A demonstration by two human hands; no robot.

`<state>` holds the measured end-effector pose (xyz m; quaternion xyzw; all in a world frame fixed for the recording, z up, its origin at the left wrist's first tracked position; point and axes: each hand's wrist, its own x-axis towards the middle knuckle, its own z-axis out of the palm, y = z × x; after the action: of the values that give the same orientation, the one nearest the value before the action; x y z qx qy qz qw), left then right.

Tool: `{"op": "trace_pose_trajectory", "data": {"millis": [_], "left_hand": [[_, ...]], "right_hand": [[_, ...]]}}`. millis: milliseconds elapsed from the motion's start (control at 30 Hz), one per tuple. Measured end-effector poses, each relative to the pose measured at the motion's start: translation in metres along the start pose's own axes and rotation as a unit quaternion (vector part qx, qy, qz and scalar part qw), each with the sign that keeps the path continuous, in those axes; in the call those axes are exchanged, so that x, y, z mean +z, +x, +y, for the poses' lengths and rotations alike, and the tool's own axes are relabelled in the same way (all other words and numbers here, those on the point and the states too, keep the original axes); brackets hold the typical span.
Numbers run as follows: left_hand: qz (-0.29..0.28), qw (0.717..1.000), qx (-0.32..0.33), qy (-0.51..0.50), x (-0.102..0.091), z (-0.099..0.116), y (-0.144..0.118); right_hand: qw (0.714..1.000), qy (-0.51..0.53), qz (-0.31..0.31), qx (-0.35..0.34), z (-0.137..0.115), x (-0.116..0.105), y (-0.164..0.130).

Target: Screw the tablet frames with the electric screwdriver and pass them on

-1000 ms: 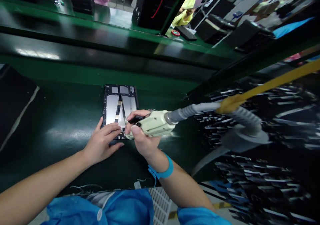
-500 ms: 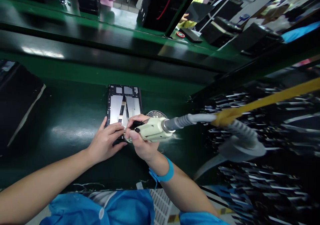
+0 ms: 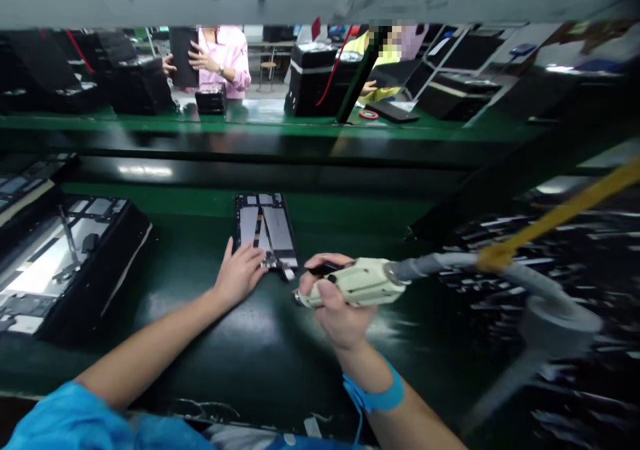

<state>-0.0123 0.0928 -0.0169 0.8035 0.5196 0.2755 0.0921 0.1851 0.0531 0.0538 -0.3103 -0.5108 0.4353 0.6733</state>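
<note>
**Driver tip sits off the tablet's near right corner**

The opened tablet (image 3: 267, 231) lies flat on the green bench (image 3: 150, 283), its long axis running from 6 to 12 o'clock, straight away from the person. The left hand (image 3: 239, 273) rests on the tablet's near end, fingers spread and flat, pressing down rather than gripping.

The right hand (image 3: 336, 303) is wrapped around the body of the electric screwdriver (image 3: 357, 282), which lies almost level, its long axis running 3 to 9 o'clock, so crosswise to the tablet. The bit end points toward 9 o'clock and stops just beside the tablet's near right corner, apart from it as far as the blurred frame allows one to tell. From the right hand, the tablet lies at about 10 o'clock; the left hand is clearly the nearer of the two, already touching it.

The screwdriver's grey hose (image 3: 450, 262) trails off toward 3 o'clock. A black tray (image 3: 100, 263) of further opened units sits well apart at 9 o'clock.
</note>
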Motion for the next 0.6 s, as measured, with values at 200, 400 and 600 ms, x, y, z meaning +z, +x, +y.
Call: {"op": "trace_pose_trajectory", "data": {"millis": [200,400,600], "left_hand": [[0.076,0.993,-0.094,0.015,-0.021,-0.034,0.104],[0.076,0.996,-0.047,-0.008,-0.065,0.029,0.005],[0.372,0.911,-0.171,-0.043,-0.171,0.029,-0.137]], "right_hand": [[0.994,-0.101,0.03,0.008,0.008,-0.03,0.009],[0.989,-0.143,0.018,0.04,0.003,-0.036,0.017],[0.975,-0.212,0.018,0.062,0.002,-0.029,0.031]]}}
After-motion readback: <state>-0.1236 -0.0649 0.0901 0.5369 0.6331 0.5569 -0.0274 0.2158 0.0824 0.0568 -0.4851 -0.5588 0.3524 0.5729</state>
